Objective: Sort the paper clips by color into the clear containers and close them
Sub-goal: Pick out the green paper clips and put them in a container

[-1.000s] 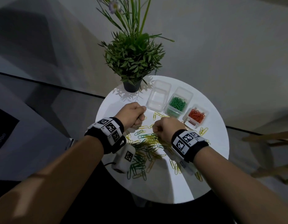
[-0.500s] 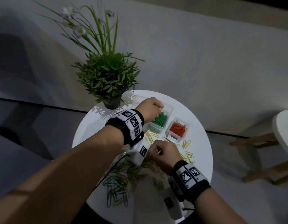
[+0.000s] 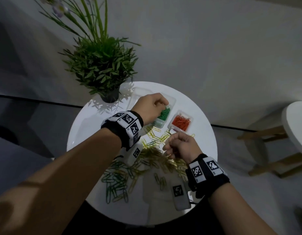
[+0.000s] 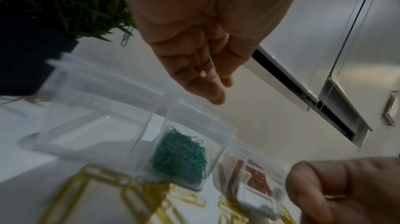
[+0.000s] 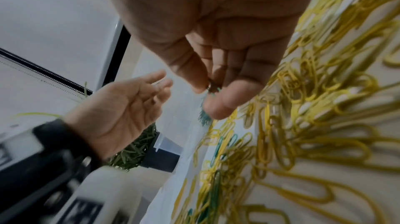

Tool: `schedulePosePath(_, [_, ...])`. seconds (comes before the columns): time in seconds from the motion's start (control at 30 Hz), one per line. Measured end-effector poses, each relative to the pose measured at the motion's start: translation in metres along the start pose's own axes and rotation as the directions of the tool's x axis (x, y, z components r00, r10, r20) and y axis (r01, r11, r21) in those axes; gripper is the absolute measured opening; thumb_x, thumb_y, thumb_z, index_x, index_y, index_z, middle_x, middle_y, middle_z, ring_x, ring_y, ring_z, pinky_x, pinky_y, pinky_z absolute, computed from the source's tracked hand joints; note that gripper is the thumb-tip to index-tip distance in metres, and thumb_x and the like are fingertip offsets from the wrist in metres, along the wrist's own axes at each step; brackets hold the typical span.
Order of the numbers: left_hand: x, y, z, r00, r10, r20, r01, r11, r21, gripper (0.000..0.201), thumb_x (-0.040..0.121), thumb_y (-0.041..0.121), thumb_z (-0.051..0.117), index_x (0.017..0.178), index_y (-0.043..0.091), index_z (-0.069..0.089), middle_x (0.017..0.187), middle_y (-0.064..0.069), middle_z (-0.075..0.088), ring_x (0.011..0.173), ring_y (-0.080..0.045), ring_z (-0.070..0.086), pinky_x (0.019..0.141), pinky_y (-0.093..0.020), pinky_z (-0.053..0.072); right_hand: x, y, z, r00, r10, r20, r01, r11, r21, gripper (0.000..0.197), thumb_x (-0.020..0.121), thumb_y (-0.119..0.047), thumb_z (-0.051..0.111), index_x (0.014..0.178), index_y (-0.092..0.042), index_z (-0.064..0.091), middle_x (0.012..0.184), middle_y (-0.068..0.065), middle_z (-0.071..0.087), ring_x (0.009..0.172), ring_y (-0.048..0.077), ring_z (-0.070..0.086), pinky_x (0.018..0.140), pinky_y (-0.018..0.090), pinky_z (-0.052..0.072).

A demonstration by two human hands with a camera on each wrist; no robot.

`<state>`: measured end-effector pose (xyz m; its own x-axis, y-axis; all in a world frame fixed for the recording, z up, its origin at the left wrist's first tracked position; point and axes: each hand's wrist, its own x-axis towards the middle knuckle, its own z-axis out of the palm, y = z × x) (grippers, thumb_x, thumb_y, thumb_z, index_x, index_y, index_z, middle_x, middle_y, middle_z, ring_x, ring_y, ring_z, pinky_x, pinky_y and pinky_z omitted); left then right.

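Note:
Three clear containers stand in a row at the back of the round white table (image 3: 89,126). One is empty (image 3: 138,95), one holds green clips (image 3: 164,114), one holds orange-red clips (image 3: 181,122). My left hand (image 3: 157,106) hovers over the green container (image 4: 179,157), fingers loosely straight and palm bare (image 4: 207,80). My right hand (image 3: 174,146) is above the loose pile of yellow and green clips (image 3: 152,158). Its thumb and fingers pinch a green clip (image 5: 213,89). More yellow clips (image 5: 314,99) lie spread under it.
A potted green plant (image 3: 102,68) stands at the table's back left, close to the empty container. Mixed green and yellow clips (image 3: 116,180) lie scattered toward the front left edge. A white stool (image 3: 294,126) with wooden legs stands off to the right.
My left hand went from the pile up to the green container and has opened there. My right hand stayed over the pile and now pinches a green clip.

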<state>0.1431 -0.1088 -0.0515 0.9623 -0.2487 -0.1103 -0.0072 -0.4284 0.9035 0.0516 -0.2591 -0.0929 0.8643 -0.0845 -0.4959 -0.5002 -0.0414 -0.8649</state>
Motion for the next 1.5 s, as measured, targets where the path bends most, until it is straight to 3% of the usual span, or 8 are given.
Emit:
schedulePosePath(0.17, [-0.043, -0.032, -0.025, 0.999, -0.034, 0.035, 0.024, 0.97, 0.243, 0.015, 0.085, 0.011, 0.06, 0.084, 0.023, 0.069, 0.079, 0.01, 0.064, 0.066, -0.005, 0.055, 0.063, -0.02, 0.042, 0.011, -0.003, 0.011, 0.995, -0.098, -0.002, 0.089, 0.91, -0.404, 0.023, 0.084, 0.0, 0.043, 0.067, -0.01, 0.054, 0.064, 0.013, 0.056, 0.048, 0.023, 0.051, 0.046, 0.025, 0.04])
schedulePosePath(0.4, [-0.086, -0.056, -0.06, 0.965, -0.201, 0.168, 0.04, 0.747, 0.664, 0.011, 0.082, 0.02, 0.063, 0.084, 0.023, 0.073, 0.085, 0.01, 0.07, 0.085, -0.012, 0.062, 0.073, -0.031, 0.054, 0.018, -0.026, 0.042, 0.928, -0.195, 0.317, 0.348, 0.148, -0.926, 0.023, 0.084, -0.016, 0.058, 0.098, -0.032, 0.066, 0.104, -0.003, 0.067, 0.097, 0.023, 0.062, 0.078, 0.031, 0.052])
schedulePosePath(0.7, [-0.094, -0.074, -0.049, 0.974, -0.152, 0.17, -0.036, 0.637, 0.77, 0.016, 0.082, 0.032, 0.065, 0.098, 0.029, 0.066, 0.101, 0.007, 0.065, 0.098, -0.019, 0.059, 0.071, -0.024, 0.04, 0.023, -0.034, 0.057, 0.924, -0.112, 0.365, 0.369, 0.014, -0.929, 0.017, 0.085, -0.011, 0.051, 0.084, -0.024, 0.061, 0.086, -0.004, 0.061, 0.087, 0.022, 0.061, 0.064, 0.026, 0.042])
schedulePosePath(0.87, [-0.094, -0.073, -0.046, 0.978, -0.093, 0.186, -0.092, 0.61, 0.787, 0.004, 0.08, 0.022, 0.058, 0.079, 0.026, 0.058, 0.087, 0.007, 0.061, 0.086, -0.021, 0.059, 0.064, -0.026, 0.039, 0.017, -0.027, 0.051, 0.915, -0.215, 0.342, 0.371, 0.117, -0.921, 0.016, 0.092, -0.022, 0.045, 0.091, -0.018, 0.061, 0.087, 0.0, 0.066, 0.08, 0.022, 0.059, 0.064, 0.027, 0.043])
schedulePosePath(1.03, [-0.095, -0.077, -0.048, 0.989, -0.077, 0.123, -0.028, 0.73, 0.682, 0.004, 0.08, 0.024, 0.054, 0.076, 0.024, 0.055, 0.081, 0.007, 0.06, 0.08, -0.019, 0.056, 0.063, -0.027, 0.042, 0.017, -0.021, 0.04, 0.963, -0.212, 0.166, 0.267, 0.673, -0.69, 0.025, 0.097, -0.018, 0.04, 0.072, -0.017, 0.045, 0.068, -0.001, 0.047, 0.069, 0.019, 0.044, 0.065, 0.028, 0.034])
schedulePosePath(1.13, [-0.09, -0.076, -0.054, 0.988, -0.146, 0.054, 0.089, 0.815, 0.573, 0.005, 0.078, 0.022, 0.059, 0.075, 0.023, 0.056, 0.079, 0.007, 0.062, 0.083, -0.02, 0.059, 0.07, -0.031, 0.051, 0.016, -0.014, 0.04, 0.983, -0.14, 0.115, 0.181, 0.817, -0.548, 0.028, 0.098, -0.024, 0.045, 0.07, -0.026, 0.041, 0.069, -0.011, 0.039, 0.061, 0.006, 0.036, 0.056, 0.022, 0.027])
schedulePosePath(1.37, [-0.086, -0.078, -0.057, 0.989, -0.144, 0.02, 0.099, 0.77, 0.63, 0.009, 0.081, 0.025, 0.064, 0.082, 0.022, 0.055, 0.086, 0.006, 0.063, 0.085, -0.02, 0.059, 0.07, -0.032, 0.05, 0.003, -0.005, 0.047, 0.978, -0.112, 0.176, 0.18, 0.879, -0.441, 0.025, 0.095, 0.002, 0.038, 0.082, -0.017, 0.05, 0.051, 0.004, 0.049, 0.036, 0.012, 0.036, 0.038, 0.014, 0.025])
schedulePosePath(1.5, [-0.094, -0.072, -0.05, 0.984, -0.083, 0.156, -0.057, 0.687, 0.724, 0.004, 0.083, 0.027, 0.064, 0.086, 0.028, 0.066, 0.091, 0.009, 0.063, 0.09, -0.017, 0.058, 0.07, -0.027, 0.045, -0.001, -0.012, 0.057, 0.971, -0.132, 0.201, 0.231, 0.742, -0.629, 0.024, 0.094, -0.007, 0.046, 0.081, -0.018, 0.063, 0.062, 0.003, 0.06, 0.051, 0.017, 0.05, 0.045, 0.019, 0.033])
